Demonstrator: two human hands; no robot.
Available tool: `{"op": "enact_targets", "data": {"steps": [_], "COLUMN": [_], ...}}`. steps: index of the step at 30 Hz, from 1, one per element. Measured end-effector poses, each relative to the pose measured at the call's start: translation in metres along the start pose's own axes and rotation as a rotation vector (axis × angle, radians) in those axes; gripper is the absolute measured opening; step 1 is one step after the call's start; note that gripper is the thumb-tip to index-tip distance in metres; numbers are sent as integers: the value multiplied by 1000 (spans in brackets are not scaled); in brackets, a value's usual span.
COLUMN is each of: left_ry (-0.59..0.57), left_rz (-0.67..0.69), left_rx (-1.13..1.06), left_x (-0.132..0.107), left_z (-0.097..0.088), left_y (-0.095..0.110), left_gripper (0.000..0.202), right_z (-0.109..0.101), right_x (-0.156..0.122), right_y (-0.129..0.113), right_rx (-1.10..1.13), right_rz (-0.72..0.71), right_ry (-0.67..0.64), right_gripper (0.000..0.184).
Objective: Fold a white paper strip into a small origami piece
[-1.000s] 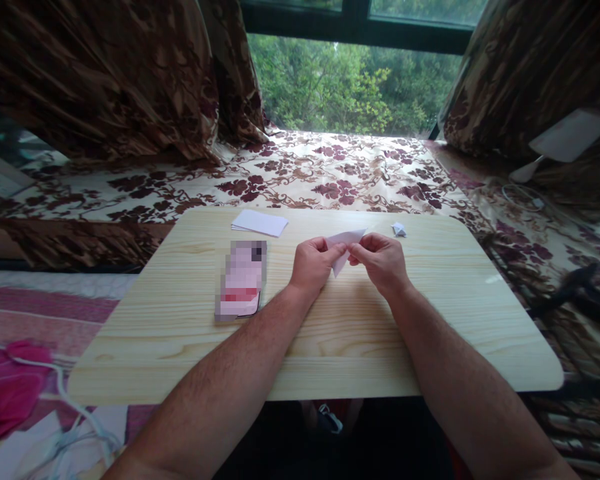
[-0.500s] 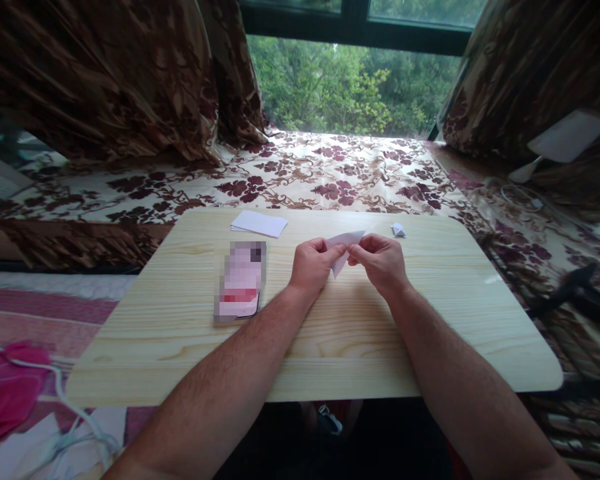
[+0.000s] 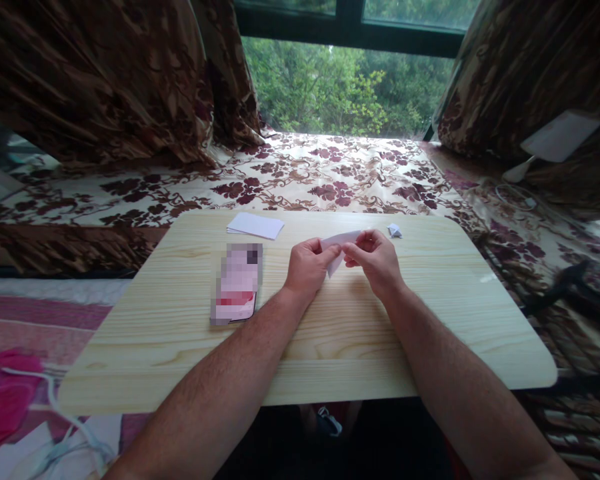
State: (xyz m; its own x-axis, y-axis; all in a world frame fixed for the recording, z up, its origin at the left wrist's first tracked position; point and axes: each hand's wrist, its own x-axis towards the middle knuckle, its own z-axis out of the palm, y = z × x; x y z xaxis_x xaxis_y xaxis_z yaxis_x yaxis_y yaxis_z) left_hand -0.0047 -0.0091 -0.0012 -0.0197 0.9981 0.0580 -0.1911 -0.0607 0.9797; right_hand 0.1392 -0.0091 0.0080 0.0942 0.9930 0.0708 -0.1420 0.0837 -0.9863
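Observation:
A folded piece of white paper (image 3: 336, 241) is held up between my two hands, just above the wooden table (image 3: 340, 333). My left hand (image 3: 307, 265) pinches its left part, thumb on top. The fingers of my right hand (image 3: 377, 257) close on its upper right edge, with the thumb near the paper's middle. Part of the paper is hidden behind the fingers. Beyond my right hand lies a small folded white paper piece (image 3: 395, 231). A stack of white paper sheets (image 3: 256, 225) rests at the table's back left.
Left of my forearm lies a phone (image 3: 237, 283), its back pixelated. A flowered cloth (image 3: 330, 173) covers the ledge behind the table, below the window. A white lamp (image 3: 560, 137) stands at the right. White cable (image 3: 55, 393) and pink cloth (image 3: 10, 393) are at the lower left.
My right thumb and fingers have shifted along the paper, with the fingers now gripping its upper right edge. The whole view has turned slightly; the paper stays in both hands.

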Motion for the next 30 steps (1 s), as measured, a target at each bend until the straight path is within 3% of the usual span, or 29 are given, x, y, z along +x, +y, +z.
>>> {"op": "enact_targets", "data": {"steps": [6,16,25,30], "left_ry": [-68,-80,-41,36], "left_rz": [-56,-69,-88,-84], "left_rx": [-13,-16,0,-76], "left_x": [-2,-4,-3,1], "left_z": [1,4,4,3], "left_y": [3,4,3,-1], "left_gripper": [31,29,33,37], "right_z": [-3,-3,-7,-6], "right_x": [0,1,5,4], "right_y": [1,0,-4,-7], "right_rx": [55,99,140,170], "right_rz": [83,30,23,54], "right_ry": [-130,-48,39,116], "right_gripper": [31,26,24,25]}}
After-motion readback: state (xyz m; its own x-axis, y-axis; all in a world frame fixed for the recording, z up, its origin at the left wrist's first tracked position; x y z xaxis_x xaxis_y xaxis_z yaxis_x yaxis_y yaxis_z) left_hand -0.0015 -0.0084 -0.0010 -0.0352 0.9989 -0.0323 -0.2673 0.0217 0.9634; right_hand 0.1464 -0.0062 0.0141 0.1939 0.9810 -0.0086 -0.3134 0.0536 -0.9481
